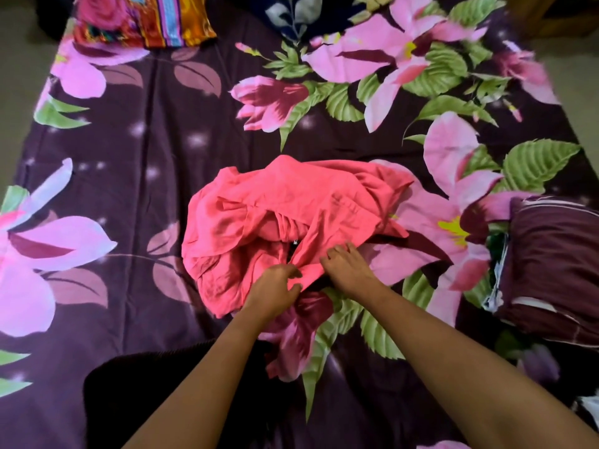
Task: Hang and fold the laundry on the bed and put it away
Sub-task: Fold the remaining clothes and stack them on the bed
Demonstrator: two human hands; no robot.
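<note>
A coral-pink garment (259, 218) lies crumpled in the middle of the bed, on a dark purple sheet with big pink flowers (155, 131). My left hand (275, 288) pinches a fold at the garment's near edge between thumb and fingers. My right hand (348, 268) rests beside it on the same edge, fingers curled into the cloth. A small dark tag or label (295, 243) shows in the garment's opening just beyond my fingers.
A dark maroon folded cloth with white stripes (554, 267) lies at the bed's right edge. A bright multicoloured pillow (142, 21) and a dark floral one (301, 14) sit at the head. Dark fabric (155, 393) lies near my left arm.
</note>
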